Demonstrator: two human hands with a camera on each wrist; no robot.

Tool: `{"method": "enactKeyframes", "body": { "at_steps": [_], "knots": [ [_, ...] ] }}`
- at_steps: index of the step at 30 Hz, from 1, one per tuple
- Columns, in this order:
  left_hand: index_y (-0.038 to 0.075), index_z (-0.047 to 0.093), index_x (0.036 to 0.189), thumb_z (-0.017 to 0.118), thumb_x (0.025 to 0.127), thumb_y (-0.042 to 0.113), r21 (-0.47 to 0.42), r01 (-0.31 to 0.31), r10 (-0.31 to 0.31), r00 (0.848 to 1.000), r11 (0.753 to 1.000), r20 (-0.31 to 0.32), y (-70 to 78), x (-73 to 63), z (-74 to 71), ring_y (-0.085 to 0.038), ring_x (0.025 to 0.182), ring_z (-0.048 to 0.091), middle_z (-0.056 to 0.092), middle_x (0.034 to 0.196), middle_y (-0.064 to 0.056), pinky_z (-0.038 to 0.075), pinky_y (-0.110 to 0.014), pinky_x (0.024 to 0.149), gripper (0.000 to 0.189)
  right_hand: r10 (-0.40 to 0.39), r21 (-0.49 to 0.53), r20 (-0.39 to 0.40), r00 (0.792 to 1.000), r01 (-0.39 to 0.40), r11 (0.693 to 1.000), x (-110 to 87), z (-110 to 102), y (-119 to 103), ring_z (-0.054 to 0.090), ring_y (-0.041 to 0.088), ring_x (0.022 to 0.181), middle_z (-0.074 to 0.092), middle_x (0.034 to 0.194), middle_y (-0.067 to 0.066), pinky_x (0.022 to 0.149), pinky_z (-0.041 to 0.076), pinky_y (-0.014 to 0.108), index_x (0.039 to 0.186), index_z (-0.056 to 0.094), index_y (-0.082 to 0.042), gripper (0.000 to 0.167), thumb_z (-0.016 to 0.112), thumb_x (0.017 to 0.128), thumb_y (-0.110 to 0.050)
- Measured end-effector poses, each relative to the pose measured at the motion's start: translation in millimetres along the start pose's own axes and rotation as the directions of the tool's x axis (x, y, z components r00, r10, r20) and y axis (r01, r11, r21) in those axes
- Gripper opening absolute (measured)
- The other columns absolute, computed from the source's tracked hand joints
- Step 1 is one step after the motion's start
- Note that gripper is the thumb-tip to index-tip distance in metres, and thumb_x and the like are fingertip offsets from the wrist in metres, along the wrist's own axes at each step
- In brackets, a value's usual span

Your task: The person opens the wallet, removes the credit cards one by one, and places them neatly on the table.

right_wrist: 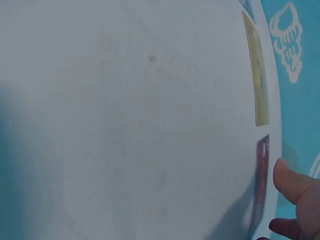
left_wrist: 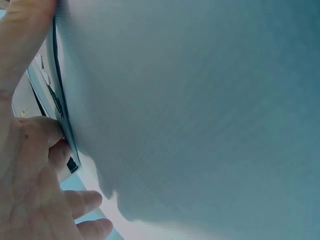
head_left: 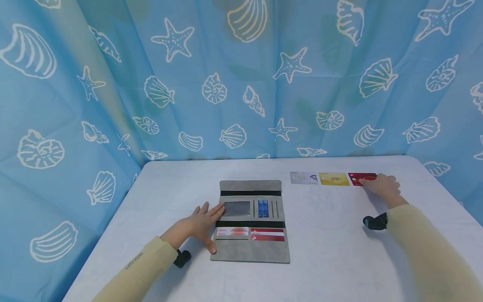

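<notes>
A grey trifold wallet [head_left: 250, 252] lies unfolded on the table. Along its left edge rests my left hand [head_left: 199, 223], fingers spread, with thumb and fingertips on the wallet. Two blue cards [head_left: 263, 208] sit in its middle slots; white-and-orange cards [head_left: 232, 231] and red-and-white cards [head_left: 267, 235] fill the lower pockets. My right hand [head_left: 383, 187] is at a dark red card [head_left: 356, 178], covering its right end in the head view. In the right wrist view the thumb and a finger stand apart beside that card [right_wrist: 261, 172], which lies flat.
Left of the red card, a yellow card [head_left: 334, 179] and a silver card [head_left: 304, 178] lie in a row near the table's back edge. A blue curtain [head_left: 234, 105] with shell prints hangs behind the white table [head_left: 324, 251].
</notes>
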State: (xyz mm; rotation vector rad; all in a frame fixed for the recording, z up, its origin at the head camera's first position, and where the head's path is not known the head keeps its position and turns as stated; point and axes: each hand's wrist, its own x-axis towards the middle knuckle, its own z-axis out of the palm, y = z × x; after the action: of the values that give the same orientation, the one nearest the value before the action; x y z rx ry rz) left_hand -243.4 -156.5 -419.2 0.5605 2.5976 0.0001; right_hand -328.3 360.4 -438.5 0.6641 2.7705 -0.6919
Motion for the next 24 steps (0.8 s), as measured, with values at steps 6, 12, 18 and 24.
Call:
{"method": "enactKeyframes", "body": {
  "at_steps": [6,12,18,24],
  "knots": [
    [0.015,0.012,0.148,0.079,0.056,0.054,-0.008,0.003,-0.003,1.000,1.000,0.003,0.6,-0.8,-0.8,-0.039,0.139,-0.001,0.003,0.155,-0.001,0.005,-0.053,0.111,0.121,-0.186,0.020,-0.063,0.980,0.188,0.982,-20.4,-4.7,-15.0,0.033,0.049,0.104,0.031,0.115,0.039,0.090,0.040,0.057,0.128,0.028,0.020,0.065,0.052,0.090,-0.027],
    [0.014,0.011,0.148,0.080,0.056,0.053,-0.011,-0.005,0.006,1.000,1.000,0.007,0.2,-0.9,-0.1,-0.039,0.139,-0.001,0.002,0.155,-0.001,0.005,-0.053,0.111,0.121,-0.331,0.090,-0.099,0.938,0.340,0.936,-54.7,6.2,-46.8,0.040,0.046,0.107,0.037,0.123,0.036,0.090,0.042,0.054,0.130,0.034,0.014,0.061,0.054,0.091,-0.028],
    [0.014,0.011,0.148,0.080,0.056,0.053,-0.014,-0.017,0.017,1.000,1.000,0.009,-1.3,0.5,2.1,-0.039,0.139,-0.001,0.001,0.155,-0.001,0.006,-0.054,0.111,0.122,-0.436,0.231,0.017,0.900,0.421,0.877,-100.0,20.2,-80.2,0.041,0.043,0.110,0.036,0.132,0.032,0.092,0.041,0.055,0.134,0.038,0.006,0.063,0.056,0.090,-0.035],
    [0.015,0.010,0.148,0.080,0.055,0.053,-0.023,-0.004,0.005,1.000,1.000,0.016,-2.8,3.1,2.7,-0.039,0.139,-0.002,0.001,0.155,-0.001,0.004,-0.053,0.111,0.123,-0.544,0.280,0.021,0.839,0.518,0.808,-126.7,45.0,-99.7,0.052,0.032,0.097,0.054,0.113,0.023,0.081,0.050,0.040,0.125,0.050,0.005,0.051,0.062,0.087,-0.027]
  ]
}}
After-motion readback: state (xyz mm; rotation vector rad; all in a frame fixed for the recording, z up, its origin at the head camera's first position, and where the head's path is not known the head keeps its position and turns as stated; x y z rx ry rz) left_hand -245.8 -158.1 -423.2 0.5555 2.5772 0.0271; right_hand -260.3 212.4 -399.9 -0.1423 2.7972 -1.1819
